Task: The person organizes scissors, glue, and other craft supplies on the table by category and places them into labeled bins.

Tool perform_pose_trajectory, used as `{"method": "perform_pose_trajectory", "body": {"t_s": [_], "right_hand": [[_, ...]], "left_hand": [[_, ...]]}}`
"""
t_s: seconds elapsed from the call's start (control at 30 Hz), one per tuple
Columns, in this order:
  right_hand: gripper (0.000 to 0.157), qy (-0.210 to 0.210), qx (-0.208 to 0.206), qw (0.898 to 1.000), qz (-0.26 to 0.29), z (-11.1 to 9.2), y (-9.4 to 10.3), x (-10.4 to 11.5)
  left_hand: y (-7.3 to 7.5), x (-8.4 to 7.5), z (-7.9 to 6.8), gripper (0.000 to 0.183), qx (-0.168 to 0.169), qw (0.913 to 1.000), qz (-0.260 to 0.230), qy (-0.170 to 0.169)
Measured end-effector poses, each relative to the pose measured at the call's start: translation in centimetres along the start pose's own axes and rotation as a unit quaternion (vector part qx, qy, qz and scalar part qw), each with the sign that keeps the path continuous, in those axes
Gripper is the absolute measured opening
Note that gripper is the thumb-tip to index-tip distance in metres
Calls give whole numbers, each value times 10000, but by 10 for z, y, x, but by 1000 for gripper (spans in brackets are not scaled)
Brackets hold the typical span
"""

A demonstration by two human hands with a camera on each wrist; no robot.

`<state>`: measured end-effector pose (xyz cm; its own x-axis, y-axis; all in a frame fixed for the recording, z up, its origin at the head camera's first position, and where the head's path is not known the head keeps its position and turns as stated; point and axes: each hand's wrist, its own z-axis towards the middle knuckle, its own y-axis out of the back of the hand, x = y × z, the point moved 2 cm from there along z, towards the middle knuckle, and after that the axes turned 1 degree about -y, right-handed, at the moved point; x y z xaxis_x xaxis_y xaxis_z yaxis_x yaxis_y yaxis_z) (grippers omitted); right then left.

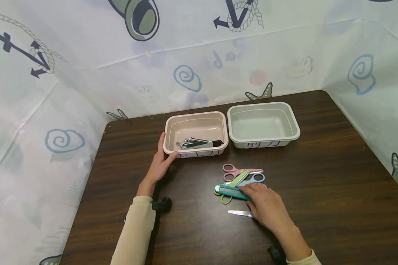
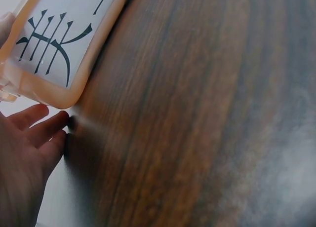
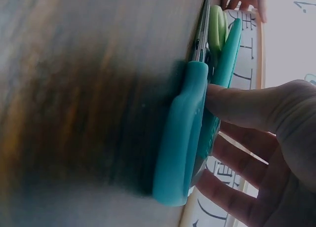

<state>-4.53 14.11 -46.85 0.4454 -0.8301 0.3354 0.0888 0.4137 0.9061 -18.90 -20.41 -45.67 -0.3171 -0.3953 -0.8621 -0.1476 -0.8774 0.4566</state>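
My left hand (image 1: 159,165) rests at the near left corner of a pink plastic bin (image 1: 194,125), thumb at the front rim and fingers along its side. In the left wrist view these fingers (image 2: 42,123) are spread and relaxed. Several utility knives (image 1: 200,143) lie inside that bin. Over the table, my right hand (image 1: 268,206) pinches a teal utility knife (image 1: 232,191) between thumb and fingers. It overlaps green scissors (image 1: 240,178); pink scissors (image 1: 230,172) and blue scissors (image 1: 257,178) lie just beyond. Another pair of scissors (image 3: 180,138), with a blue-teal handle, lies beside the knife, partly hidden by the hand.
A pale green bin (image 1: 262,125) stands right of the pink one, with a narrow gap between them. Both are near the back edge of the dark wooden table (image 1: 335,176). A patterned white cloth (image 1: 219,73) hangs behind and at the sides.
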Motion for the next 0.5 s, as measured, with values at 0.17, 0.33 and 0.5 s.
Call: {"method": "perform_pose_trajectory", "body": {"t_s": [0.17,0.33,0.5], "right_hand": [[48,10,-75,10000,-58,0,0,1],[46,56,-32,9999,-139,1,0,2],[45,79,-46,9999,-143,2,1,2]], "left_hand": [[-2,0,0,85,-5,10000,-29,-4],[-2,9,0,86,-40,9999,-81,-72],[-2,31,2,87,-119,9999,-42,-25]]}}
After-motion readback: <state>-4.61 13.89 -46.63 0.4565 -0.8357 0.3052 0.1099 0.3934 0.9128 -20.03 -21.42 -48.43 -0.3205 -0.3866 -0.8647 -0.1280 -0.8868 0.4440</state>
